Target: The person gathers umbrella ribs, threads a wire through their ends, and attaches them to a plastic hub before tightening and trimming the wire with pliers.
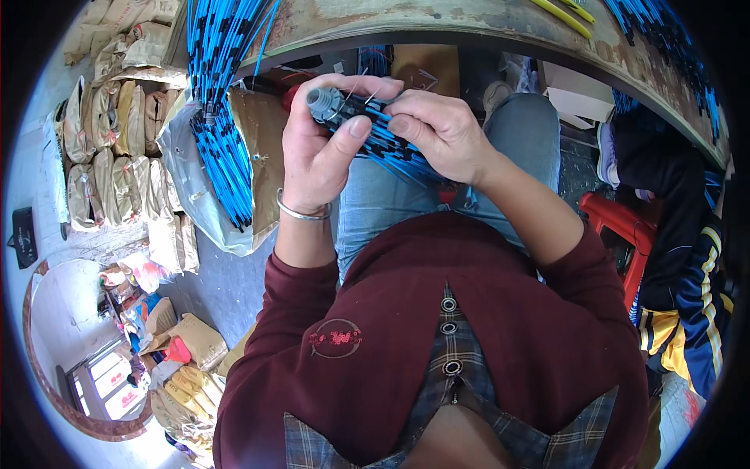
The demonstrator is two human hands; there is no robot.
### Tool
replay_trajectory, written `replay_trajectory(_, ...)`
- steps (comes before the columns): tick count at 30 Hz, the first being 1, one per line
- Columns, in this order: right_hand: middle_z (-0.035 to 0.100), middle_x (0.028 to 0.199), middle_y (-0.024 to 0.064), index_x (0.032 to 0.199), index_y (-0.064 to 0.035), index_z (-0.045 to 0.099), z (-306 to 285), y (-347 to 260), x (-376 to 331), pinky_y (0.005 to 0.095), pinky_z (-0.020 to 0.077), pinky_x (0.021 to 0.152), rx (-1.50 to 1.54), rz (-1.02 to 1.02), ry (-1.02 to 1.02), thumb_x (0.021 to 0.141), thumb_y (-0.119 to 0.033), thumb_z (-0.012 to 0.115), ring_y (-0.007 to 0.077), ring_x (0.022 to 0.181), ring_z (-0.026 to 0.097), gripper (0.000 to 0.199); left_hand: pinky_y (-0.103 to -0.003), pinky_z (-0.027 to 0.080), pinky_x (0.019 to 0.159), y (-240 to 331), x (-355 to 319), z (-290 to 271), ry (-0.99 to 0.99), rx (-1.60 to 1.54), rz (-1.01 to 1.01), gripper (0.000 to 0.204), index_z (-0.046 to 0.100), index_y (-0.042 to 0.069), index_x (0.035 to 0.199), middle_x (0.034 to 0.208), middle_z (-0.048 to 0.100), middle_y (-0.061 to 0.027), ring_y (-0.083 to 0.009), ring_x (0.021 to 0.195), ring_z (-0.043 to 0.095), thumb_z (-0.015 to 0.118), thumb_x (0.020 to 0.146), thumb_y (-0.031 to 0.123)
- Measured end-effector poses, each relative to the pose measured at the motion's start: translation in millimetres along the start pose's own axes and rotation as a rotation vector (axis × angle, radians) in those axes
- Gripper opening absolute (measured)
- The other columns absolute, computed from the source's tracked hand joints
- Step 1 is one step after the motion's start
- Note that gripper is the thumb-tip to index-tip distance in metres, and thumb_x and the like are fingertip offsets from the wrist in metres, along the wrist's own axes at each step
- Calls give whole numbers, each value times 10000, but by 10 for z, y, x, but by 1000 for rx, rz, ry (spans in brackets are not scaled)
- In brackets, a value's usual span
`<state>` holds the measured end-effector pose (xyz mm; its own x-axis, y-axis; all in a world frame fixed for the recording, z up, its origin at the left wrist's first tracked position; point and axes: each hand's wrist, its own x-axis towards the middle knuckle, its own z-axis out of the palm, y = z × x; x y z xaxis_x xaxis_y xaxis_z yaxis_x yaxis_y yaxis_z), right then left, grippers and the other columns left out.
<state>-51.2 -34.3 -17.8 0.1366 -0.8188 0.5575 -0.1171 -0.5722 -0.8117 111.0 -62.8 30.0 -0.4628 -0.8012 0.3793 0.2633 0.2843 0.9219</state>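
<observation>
Over my lap, my left hand (pixel 316 160) is wrapped round a bundle of thin blue-and-black strands (pixel 391 155). A grey threaded fitting (pixel 319 100) sticks out at the bundle's upper left end, beside my left thumb. A few thin metal-looking pins (pixel 370 94) rise from the bundle between my hands. My right hand (pixel 451 137) is closed, thumb against index finger, at the strands on the right side of the bundle. What exactly lies between those right fingertips is too small to make out.
A worn bench (pixel 328 19) curves across the front, with yellow tubes (pixel 566 17) on it. More blue strands (pixel 223 168) stand in a pale bag (pixel 183 152) at left. Brown packets (pixel 101 191) line the left wall. A red stool (pixel 617 219) and another person's dark trousers (pixel 664 211) are at right.
</observation>
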Motion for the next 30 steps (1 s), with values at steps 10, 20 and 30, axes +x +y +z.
replay_trajectory(10, 562, 757, 120, 1044, -7, 572, 110, 69, 78, 311, 463, 624, -74, -47, -70, 850, -103, 553, 238, 670, 574, 217, -455, 411, 914, -95, -61, -100, -65, -48, 19, 298, 417, -5, 1066, 1007, 584, -186, -326, 1018, 550, 575, 829, 81)
replay_trajectory(20, 563, 772, 149, 922, -4, 574, 280, -36, -11, 358, 470, 606, -248, 69, 19, 820, -72, 579, 298, 685, 577, 123, -356, 490, 780, -169, -19, 87, 333, -52, -16, 68, 477, -24, 884, 794, 623, -142, -234, 796, 619, 519, 836, 0)
replay_trajectory(30, 612, 818, 67, 1041, -44, 566, -850, 116, 371, 284, 485, 636, -461, 47, 119, 871, -127, 534, 194, 698, 599, 192, -296, 493, 703, -126, 117, -1, 220, -75, -23, 24, 494, -17, 830, 735, 619, -122, -174, 727, 607, 514, 822, -6)
